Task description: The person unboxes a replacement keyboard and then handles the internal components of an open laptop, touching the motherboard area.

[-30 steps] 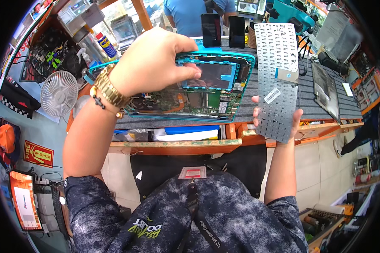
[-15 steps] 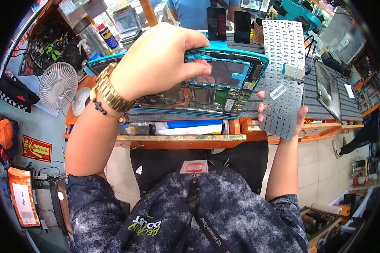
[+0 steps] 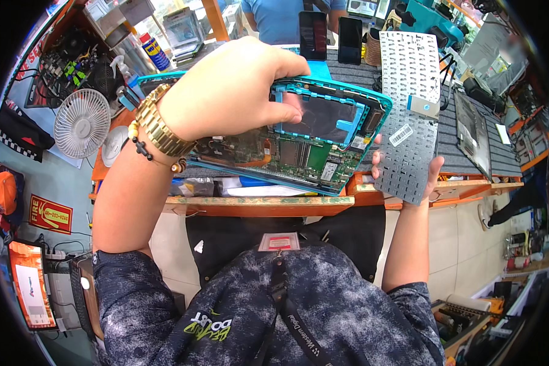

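My left hand point(image 3: 244, 88) grips the far edge of an opened laptop base point(image 3: 323, 155) with a teal rim, thumb on the near side and fingers behind. The base is tilted up, so its green circuit board and a rectangular opening near the far edge face me. Upright in my right hand point(image 3: 432, 177) is a laptop keyboard point(image 3: 402, 161), its grey metal back toward me, with a white label and a flat ribbon cable. My thumb and fingers clasp its lower end. The keyboard stands close to the right end of the laptop base.
A striped grey mat point(image 3: 500, 149) covers the workbench. Two black phones point(image 3: 313, 36) stand at the back, near a person in a blue shirt point(image 3: 274, 21). A dark laptop panel point(image 3: 473, 134) lies at right. To the left are a white fan point(image 3: 82, 124) and spray can point(image 3: 155, 53). An open drawer point(image 3: 256, 204) sits below.
The laptop base has tilted, its right end swinging lower and nearer to me, and more of the board shows. The keyboard has stayed nearly in place in my right hand.
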Motion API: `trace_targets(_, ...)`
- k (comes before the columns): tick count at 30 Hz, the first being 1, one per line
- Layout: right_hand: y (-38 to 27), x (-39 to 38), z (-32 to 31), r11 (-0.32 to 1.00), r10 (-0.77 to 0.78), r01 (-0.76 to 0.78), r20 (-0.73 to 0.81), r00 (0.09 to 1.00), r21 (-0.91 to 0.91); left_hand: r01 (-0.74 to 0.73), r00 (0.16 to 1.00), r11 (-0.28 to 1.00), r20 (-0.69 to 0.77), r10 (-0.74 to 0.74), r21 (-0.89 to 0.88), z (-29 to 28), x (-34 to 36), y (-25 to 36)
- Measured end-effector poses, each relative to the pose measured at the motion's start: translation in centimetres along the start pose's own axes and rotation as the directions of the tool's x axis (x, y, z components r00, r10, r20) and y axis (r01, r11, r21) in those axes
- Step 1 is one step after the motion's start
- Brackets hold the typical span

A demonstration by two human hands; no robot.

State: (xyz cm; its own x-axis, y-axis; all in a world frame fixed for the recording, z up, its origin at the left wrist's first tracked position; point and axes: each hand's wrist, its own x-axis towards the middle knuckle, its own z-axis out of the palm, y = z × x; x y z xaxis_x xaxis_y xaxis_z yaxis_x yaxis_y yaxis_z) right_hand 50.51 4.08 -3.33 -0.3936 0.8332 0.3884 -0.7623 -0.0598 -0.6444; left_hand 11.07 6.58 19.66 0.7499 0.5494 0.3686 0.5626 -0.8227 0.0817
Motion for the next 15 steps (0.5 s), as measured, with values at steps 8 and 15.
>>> trace_targets(8,-0.5,0.0,-0.3,0.999,0.033,-0.034,-0.01,0.999,-0.039,0.007,0.999,0.999,-0.049,-0.005,0.036,-0.1,-0.7,-1.8)
trace_targets(15,-0.4,0.0,-0.6,0.999,0.009,-0.01,-0.013,1.0,-0.039,0.009,0.993,0.999,-0.121,-0.013,-0.035,-1.8,0.2,-3.1)
